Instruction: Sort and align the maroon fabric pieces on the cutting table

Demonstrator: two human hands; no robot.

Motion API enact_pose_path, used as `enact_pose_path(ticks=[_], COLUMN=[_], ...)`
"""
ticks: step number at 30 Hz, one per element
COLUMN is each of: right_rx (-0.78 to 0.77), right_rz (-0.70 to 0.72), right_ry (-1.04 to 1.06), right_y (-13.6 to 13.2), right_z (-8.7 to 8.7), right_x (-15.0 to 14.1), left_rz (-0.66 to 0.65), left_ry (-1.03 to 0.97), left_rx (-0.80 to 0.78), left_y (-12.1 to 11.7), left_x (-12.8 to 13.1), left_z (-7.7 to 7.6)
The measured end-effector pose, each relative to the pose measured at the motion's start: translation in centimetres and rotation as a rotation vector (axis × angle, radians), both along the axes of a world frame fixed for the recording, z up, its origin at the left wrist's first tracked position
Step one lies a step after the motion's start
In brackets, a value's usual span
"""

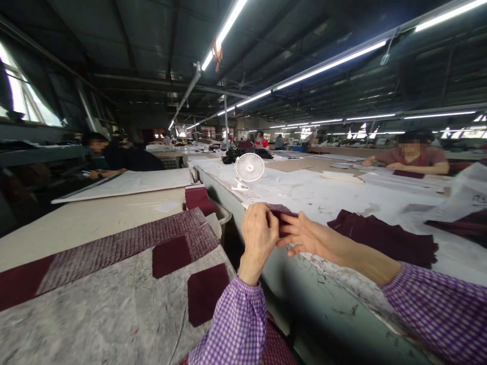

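Maroon cloth [283, 221] over the table's [304, 191] near edge. My left hand [259, 230] pinches it; right hand [314, 241] open, fingertips against it. Likely light, soft; best held by opposite edges.

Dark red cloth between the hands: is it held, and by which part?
Left hand holds the cloth by its left end; right hand touches it with fingers.

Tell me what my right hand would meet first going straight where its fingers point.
Your right hand would probably meet the maroon cloth in your left hand first; depth is unclear, and they may be touching.
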State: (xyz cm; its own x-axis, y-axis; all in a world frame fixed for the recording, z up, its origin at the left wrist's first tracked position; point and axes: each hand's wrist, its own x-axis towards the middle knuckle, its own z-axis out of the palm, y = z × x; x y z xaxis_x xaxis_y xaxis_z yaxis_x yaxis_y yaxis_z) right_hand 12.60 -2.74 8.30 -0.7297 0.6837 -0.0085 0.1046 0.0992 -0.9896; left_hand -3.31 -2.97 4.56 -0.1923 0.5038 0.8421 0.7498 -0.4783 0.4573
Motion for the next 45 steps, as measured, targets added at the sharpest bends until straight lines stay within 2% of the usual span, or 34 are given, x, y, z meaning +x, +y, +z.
enact_pose_path(ticks=[2,4,6,7,9,11,13,15,17,19,21,24,26,29,33,36,39,45], right_rx=[-0.049,-0.023,0.045,0.066,0.057,0.024,0.012,0.011,-0.007,-0.055,-0.107,-0.101,0.037,0.421,0.836,1.071,1.133,1.149], right_rz=[-0.131,-0.269,-0.385,-0.414,-0.421,-0.409,-0.399,-0.386,-0.395,-0.397,-0.341,-0.225,-0.240,-0.298,-0.278,-0.212,-0.142,-0.105], right_ry=[0.079,0.097,0.079,0.052,-0.025,-0.100,-0.151,-0.185,-0.216,-0.240,-0.278,-0.454,-0.620,-0.736,-0.739,-0.791,-0.837,-0.815], right_y=[1.0,1.7,1.9,1.8,1.3,0.5,-0.3,-1.0,-1.5,-1.7,-1.5,-0.5,0.8,3.1,5.8,6.9,7.6,8.1], right_z=[0.2,0.3,0.4,0.4,0.4,0.6,0.6,0.4,0.1,-0.2,-0.4,-0.4,-0.6,-1.5,-2.8,-3.0,-3.1,-3.8], right_x=[0.4,1.2,2.2,2.8,4.0,5.0,5.6,5.8,6.0,6.5,7.4,9.6,11.1,12.3,12.0,11.2,10.9,11.2], left_rz=[-0.198,-0.382,-0.531,-0.567,-0.509,-0.337,-0.254,-0.314,-0.426,-0.502,-0.503,-0.406,-0.360,-0.339,-0.347,-0.335,-0.325,-0.314], left_ry=[0.167,0.306,0.325,0.273,0.096,-0.037,-0.044,-0.029,-0.059,-0.084,-0.029,0.203,0.374,0.523,0.594,0.608,0.622,0.633], left_rx=[0.033,0.014,-0.029,-0.043,-0.045,-0.066,-0.197,-0.414,-0.618,-0.741,-0.757,-0.657,-0.593,-0.551,-0.520,-0.515,-0.512,-0.495], left_y=[-0.9,-1.8,-2.3,-2.4,-2.1,-1.2,-0.2,0.9,1.9,2.6,3.3,4.0,4.3,4.6,4.9,5.0,5.0,4.8], left_x=[0.5,1.1,1.6,1.8,1.8,1.7,1.8,2.2,3.2,4.4,5.8,7.3,7.7,7.8,7.7,7.8,7.9,7.9], left_z=[0.4,0.7,0.8,0.7,0.6,0.5,0.5,0.6,0.5,0.1,-0.5,-1.6,-2.4,-3.2,-3.5,-3.5,-3.5,-3.5])
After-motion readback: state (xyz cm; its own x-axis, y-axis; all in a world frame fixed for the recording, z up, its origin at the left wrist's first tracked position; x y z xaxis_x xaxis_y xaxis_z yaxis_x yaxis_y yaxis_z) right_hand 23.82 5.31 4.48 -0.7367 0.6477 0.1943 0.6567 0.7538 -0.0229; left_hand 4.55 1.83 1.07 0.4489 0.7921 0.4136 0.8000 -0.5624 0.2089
